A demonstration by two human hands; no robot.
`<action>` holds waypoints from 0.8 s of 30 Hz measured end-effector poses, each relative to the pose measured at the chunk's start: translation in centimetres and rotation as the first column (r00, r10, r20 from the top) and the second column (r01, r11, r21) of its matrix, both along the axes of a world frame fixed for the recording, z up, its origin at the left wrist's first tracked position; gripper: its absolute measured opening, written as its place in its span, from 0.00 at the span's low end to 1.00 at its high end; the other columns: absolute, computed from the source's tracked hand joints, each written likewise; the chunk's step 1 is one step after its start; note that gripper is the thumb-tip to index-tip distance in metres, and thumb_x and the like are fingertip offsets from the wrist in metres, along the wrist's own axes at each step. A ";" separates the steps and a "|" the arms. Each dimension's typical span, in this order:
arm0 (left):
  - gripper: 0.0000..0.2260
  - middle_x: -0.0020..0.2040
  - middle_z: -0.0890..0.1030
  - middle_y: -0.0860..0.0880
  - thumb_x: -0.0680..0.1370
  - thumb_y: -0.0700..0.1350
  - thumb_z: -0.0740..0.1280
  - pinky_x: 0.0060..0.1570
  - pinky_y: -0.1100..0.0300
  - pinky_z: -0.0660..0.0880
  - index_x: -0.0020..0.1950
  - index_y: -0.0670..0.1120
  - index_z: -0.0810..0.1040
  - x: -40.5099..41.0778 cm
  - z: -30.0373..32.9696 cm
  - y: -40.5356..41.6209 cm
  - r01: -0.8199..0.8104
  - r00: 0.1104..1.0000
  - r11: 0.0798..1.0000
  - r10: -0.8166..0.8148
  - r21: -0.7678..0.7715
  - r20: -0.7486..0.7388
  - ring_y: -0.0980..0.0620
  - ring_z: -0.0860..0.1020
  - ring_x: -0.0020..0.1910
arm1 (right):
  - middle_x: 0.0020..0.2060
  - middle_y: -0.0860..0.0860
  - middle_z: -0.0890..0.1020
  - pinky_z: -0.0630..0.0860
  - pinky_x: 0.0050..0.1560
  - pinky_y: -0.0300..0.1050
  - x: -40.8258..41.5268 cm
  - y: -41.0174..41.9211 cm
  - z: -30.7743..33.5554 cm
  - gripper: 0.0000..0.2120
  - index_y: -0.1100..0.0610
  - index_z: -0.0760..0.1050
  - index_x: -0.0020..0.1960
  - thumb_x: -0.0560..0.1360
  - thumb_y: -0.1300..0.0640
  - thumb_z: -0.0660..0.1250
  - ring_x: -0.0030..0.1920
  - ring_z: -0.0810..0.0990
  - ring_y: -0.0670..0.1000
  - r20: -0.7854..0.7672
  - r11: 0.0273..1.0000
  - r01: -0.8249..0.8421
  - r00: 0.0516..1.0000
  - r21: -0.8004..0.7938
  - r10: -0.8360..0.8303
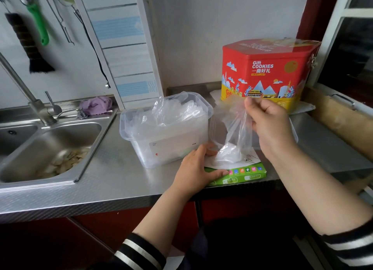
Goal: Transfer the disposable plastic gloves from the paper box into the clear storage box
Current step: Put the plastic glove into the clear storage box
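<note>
- Your left hand [198,169] presses flat on the green paper box [240,174] so it stays on the desk.
- Your right hand [268,121] pinches thin clear plastic gloves [235,132], pulling them up and out.

— What is reading clearly here?
— The red cookie tin [266,68] at the worktop's back right corner is showing "Gift COOKIES" in white, with "一曲好礼" just beneath.
— Anything else?
— The clear storage box [167,132] is carrying a white label, and the paper box [240,174] at the front edge is showing green panels; both prints are staying too small to read.
</note>
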State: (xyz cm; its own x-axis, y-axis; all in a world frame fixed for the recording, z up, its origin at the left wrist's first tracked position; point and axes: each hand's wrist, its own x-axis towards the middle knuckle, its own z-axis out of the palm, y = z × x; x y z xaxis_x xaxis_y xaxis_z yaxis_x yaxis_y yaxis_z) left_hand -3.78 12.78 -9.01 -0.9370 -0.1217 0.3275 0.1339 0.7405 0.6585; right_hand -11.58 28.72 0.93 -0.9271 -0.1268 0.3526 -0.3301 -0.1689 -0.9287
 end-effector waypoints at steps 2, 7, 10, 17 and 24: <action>0.31 0.53 0.74 0.64 0.66 0.59 0.77 0.63 0.54 0.70 0.64 0.51 0.71 0.1 0.0 0.0 -0.004 1.000 1.000 0.004 0.006 0.019 0.57 0.74 0.60 | 0.45 0.53 0.84 0.75 0.60 0.63 -0.1 0.1 1.1 0.07 0.48 0.84 0.42 0.72 0.45 0.71 0.51 0.81 0.55 0.005 0.997 0.019 1.000 -0.069 -0.019; 0.29 0.55 0.76 0.63 0.66 0.60 0.76 0.63 0.54 0.71 0.62 0.52 0.72 0.0 0.5 -0.1 0.046 0.997 0.998 -0.049 0.048 0.065 0.59 0.74 0.60 | 0.43 0.46 0.85 0.75 0.64 0.53 -0.3 0.4 3.0 0.11 0.48 0.84 0.43 0.67 0.43 0.71 0.52 0.82 0.50 -0.031 0.977 0.061 0.997 -0.207 -0.069; 0.12 0.48 0.82 0.57 0.72 0.58 0.68 0.54 0.55 0.75 0.51 0.53 0.77 0.5 3.0 0.3 0.022 0.989 0.935 0.032 0.355 -0.147 0.60 0.79 0.49 | 0.39 0.40 0.84 0.76 0.56 0.43 0.1 0.2 3.6 0.03 0.46 0.83 0.43 0.73 0.50 0.71 0.46 0.79 0.41 -0.139 0.976 0.080 0.984 -0.201 -0.109; 0.33 0.42 0.84 0.50 0.68 0.71 0.48 0.47 0.60 0.76 0.46 0.47 0.80 0.4 14.5 -0.6 0.179 0.981 0.591 -0.169 0.787 -0.096 0.54 0.81 0.43 | 0.48 0.51 0.84 0.75 0.54 0.41 2.0 -3.0 2.6 0.06 0.59 0.82 0.51 0.76 0.59 0.68 0.50 0.81 0.47 -0.719 0.980 0.166 0.694 0.106 -0.040; 0.05 0.35 0.81 0.49 0.79 0.43 0.68 0.36 0.64 0.76 0.43 0.44 0.80 -0.6 15.9 -3.5 0.093 0.990 0.655 0.020 0.750 -0.140 0.55 0.78 0.33 | 0.64 0.59 0.77 0.69 0.69 0.53 0.8 -6.5 -0.2 0.16 0.62 0.79 0.61 0.79 0.53 0.65 0.67 0.73 0.58 -0.940 0.816 0.499 0.307 0.293 0.150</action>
State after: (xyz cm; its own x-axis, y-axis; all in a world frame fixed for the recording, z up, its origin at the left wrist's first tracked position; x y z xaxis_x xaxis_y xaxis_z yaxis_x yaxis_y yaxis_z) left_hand -4.39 9.25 6.89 -0.9038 -0.3459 0.2518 0.2720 -0.0102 0.9622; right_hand -10.79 22.18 0.71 -0.0617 -0.4399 0.8959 -0.9384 0.3314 0.0981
